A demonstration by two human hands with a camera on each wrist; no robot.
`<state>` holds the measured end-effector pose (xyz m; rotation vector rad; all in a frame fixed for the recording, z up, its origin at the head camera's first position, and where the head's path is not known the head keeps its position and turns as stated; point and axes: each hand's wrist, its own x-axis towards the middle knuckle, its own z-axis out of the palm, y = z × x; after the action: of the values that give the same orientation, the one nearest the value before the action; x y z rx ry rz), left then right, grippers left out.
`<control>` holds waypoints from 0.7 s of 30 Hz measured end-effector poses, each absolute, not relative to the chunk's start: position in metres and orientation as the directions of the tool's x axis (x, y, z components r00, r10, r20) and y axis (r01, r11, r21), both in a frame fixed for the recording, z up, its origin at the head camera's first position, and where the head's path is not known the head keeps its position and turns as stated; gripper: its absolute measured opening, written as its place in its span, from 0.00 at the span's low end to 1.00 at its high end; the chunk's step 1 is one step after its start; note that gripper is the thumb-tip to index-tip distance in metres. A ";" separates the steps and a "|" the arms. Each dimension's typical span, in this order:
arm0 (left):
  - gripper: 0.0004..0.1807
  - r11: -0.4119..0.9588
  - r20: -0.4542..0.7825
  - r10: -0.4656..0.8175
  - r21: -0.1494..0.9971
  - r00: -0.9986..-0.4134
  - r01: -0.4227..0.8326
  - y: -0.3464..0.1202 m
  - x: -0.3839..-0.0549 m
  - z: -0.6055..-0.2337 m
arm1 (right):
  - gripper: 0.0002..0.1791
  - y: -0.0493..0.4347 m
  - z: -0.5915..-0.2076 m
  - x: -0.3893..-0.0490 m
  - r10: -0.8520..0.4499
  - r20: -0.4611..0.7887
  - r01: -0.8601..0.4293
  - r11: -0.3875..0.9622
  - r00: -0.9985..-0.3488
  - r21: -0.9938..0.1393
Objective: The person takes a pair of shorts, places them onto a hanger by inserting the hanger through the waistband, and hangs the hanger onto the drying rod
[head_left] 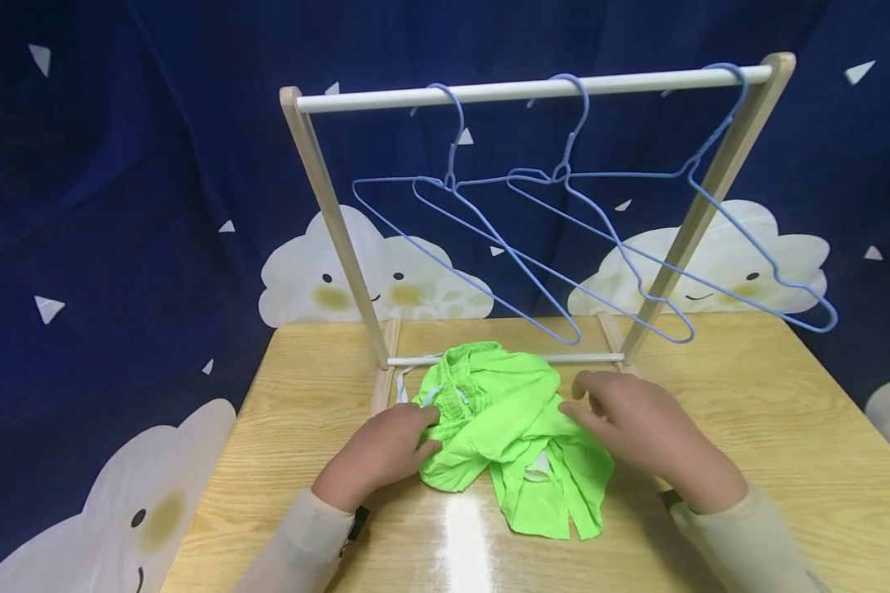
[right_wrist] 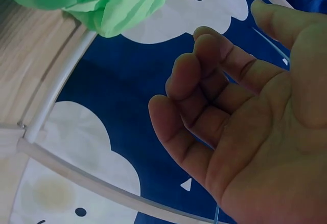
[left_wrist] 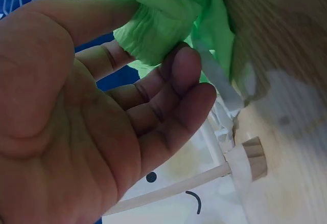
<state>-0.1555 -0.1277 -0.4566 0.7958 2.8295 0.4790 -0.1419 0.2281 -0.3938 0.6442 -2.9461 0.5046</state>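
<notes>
Crumpled bright green shorts (head_left: 500, 412) lie on the table, their gathered waistband and pale drawstring toward the left. At the waistband, my left hand (head_left: 389, 445) pinches the cloth. The left wrist view shows the green fabric (left_wrist: 153, 35) between thumb and index finger, the other fingers bent loosely beneath it. My right hand (head_left: 630, 416) hovers by the right side of the shorts. In the right wrist view its fingers (right_wrist: 186, 78) curve loosely around nothing, apart from the green cloth (right_wrist: 117, 4).
Behind the shorts stands a small rack with a white top rail (head_left: 504, 91) and wooden side posts (head_left: 334, 222). Three blue wire hangers (head_left: 456, 165) hang from the rail. The wooden tabletop (head_left: 297, 371) ends at a dark blue curtain (head_left: 156, 206) with printed clouds.
</notes>
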 end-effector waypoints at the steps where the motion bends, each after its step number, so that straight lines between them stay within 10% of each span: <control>1: 0.16 0.806 -0.064 0.531 0.347 -0.845 0.480 -0.128 -0.155 -0.455 | 0.12 0.227 -0.394 -0.142 -0.395 0.152 -0.424 0.855 -0.906 -0.299; 21: 0.15 0.739 0.298 0.621 0.085 -0.725 0.668 -0.148 -0.119 -0.363 | 0.10 0.196 -0.386 -0.132 -0.460 0.213 -0.506 0.814 -0.862 -0.287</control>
<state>-0.1194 -0.1477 -0.3629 1.1935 3.1611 0.3201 -0.1318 0.1958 -0.3857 0.7664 -2.8636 0.5093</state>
